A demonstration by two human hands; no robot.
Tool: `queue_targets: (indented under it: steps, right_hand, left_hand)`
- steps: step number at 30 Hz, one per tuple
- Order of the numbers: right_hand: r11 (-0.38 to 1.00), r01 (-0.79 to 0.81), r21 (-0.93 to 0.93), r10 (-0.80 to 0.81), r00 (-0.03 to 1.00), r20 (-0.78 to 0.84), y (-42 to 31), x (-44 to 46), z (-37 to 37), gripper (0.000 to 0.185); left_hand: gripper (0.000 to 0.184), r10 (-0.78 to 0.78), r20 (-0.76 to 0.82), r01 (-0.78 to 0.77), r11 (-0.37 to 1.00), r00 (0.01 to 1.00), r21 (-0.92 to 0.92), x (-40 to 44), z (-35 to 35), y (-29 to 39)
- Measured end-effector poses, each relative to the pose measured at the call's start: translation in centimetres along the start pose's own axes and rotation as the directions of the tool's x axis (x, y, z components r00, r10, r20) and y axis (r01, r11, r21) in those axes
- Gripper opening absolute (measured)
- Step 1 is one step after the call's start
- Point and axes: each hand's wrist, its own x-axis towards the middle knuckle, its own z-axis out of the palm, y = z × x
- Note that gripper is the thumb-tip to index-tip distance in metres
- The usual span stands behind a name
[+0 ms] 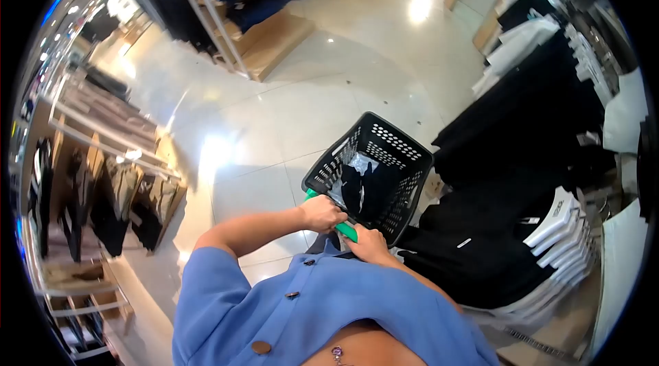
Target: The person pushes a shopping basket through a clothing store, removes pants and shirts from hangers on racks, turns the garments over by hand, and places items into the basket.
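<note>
A black plastic basket (406,196) with perforated walls is in front of my body. Inside it lie dark items (374,187) and some clear plastic wrapping (362,163). Its green handle (347,231) runs along the near side. My left hand (322,213) is closed around the handle toward its left part. Beside it, my right hand (368,244) holds the right end of the same handle. The two hands are close together. My right hand's fingers are partly hidden by the handle.
Black garments (473,242) on white hangers (559,218) hang close at the right. Racks of trousers (113,191) stand at the left. A wooden display platform (274,50) with dark clothes is ahead on the shiny tiled floor (274,119).
</note>
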Motion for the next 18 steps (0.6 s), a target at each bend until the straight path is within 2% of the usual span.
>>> queue_targets:
  steps: [1,2,4,6,10,15,18]
  right_hand:
    - [1.0,-0.022,0.014,0.023,0.998,-0.051,-0.6,0.0,-0.3,0.036]
    - [0.995,-0.097,0.027,0.098,0.994,-0.048,-1.5,0.4,-0.4,0.037]
    - [0.991,-0.128,0.035,0.129,0.991,-0.025,-2.3,1.8,-0.1,0.037]
    - [0.982,-0.19,0.018,0.19,0.982,0.001,-3.6,3.5,-0.2,0.036]
    - [0.982,-0.177,0.073,0.184,0.978,-0.098,-4.5,7.2,0.3,0.036]
    - [0.972,-0.182,0.146,0.208,0.961,-0.183,-5.4,11.7,-0.6,0.038]
    - [0.969,-0.198,0.15,0.232,0.938,-0.26,-5.1,14.0,-1.4,0.038]
  left_hand:
    - [0.013,0.015,-0.019,-0.014,1.0,1.0,0.014,0.2,-0.4,-0.7]
    - [0.013,0.038,-0.036,-0.037,0.999,0.999,0.023,0.1,-0.7,-1.4]
    - [0.013,0.101,-0.093,-0.098,0.995,0.991,0.035,0.2,-2.1,-2.8]
    - [0.014,0.131,-0.077,-0.125,0.989,0.988,0.078,0.3,-2.9,-4.8]
    - [0.017,0.171,0.001,-0.169,0.974,0.985,0.15,0.8,-4.2,-9.5]
    - [0.016,0.264,-0.021,-0.258,0.955,0.964,0.144,3.2,-6.5,-14.7]
    - [0.012,0.173,0.061,-0.183,0.957,0.983,0.227,5.4,-7.8,-16.2]
